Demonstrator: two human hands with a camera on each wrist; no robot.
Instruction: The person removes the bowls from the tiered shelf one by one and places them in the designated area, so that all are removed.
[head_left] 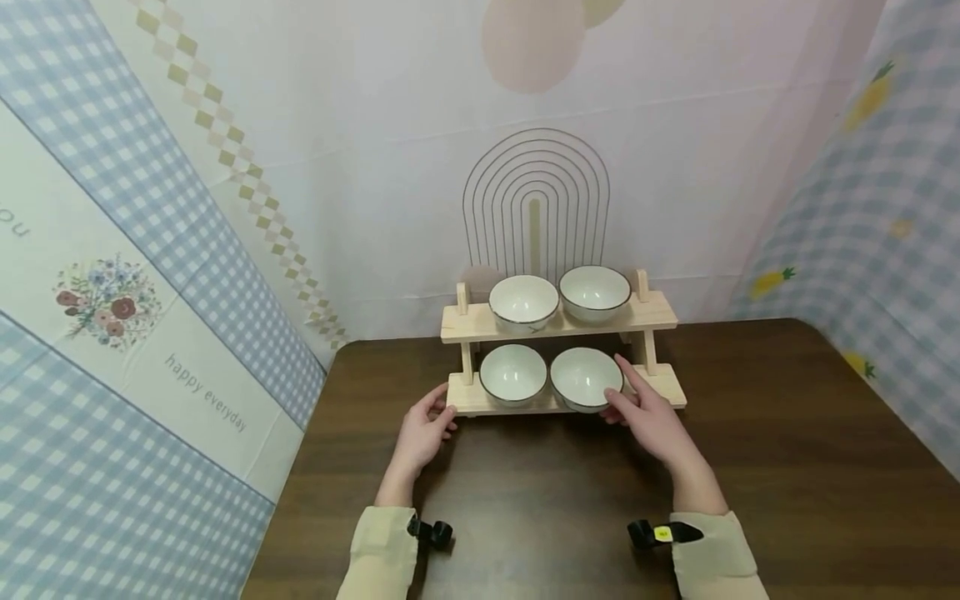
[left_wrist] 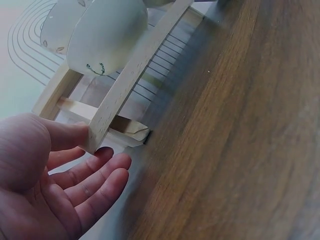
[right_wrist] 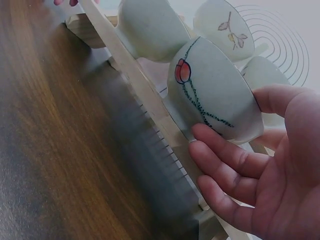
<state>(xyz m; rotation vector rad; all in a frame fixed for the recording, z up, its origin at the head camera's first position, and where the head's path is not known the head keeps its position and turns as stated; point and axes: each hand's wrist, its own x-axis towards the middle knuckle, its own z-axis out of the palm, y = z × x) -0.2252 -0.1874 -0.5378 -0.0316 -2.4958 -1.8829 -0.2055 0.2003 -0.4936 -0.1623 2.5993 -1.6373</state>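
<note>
A two-tier wooden rack (head_left: 656,383) stands on the table, with two white, dark-rimmed bowls on each tier. My left hand (head_left: 423,429) pinches the left end of the lower shelf board (left_wrist: 117,97), thumb on one face and index finger against the other. At the lower tier's right, my right hand (head_left: 648,417) grips a bowl (head_left: 585,379) by its side, thumb near the rim. In the right wrist view, this bowl (right_wrist: 215,92) shows a red tulip on its outside. Beside it sits the lower left bowl (head_left: 513,375).
The upper left bowl (head_left: 525,302) and upper right bowl (head_left: 595,292) rest on the top tier. A pale cloth backdrop (head_left: 375,208) hangs right behind the rack. The dark wooden table (head_left: 540,492) extends in front and to both sides.
</note>
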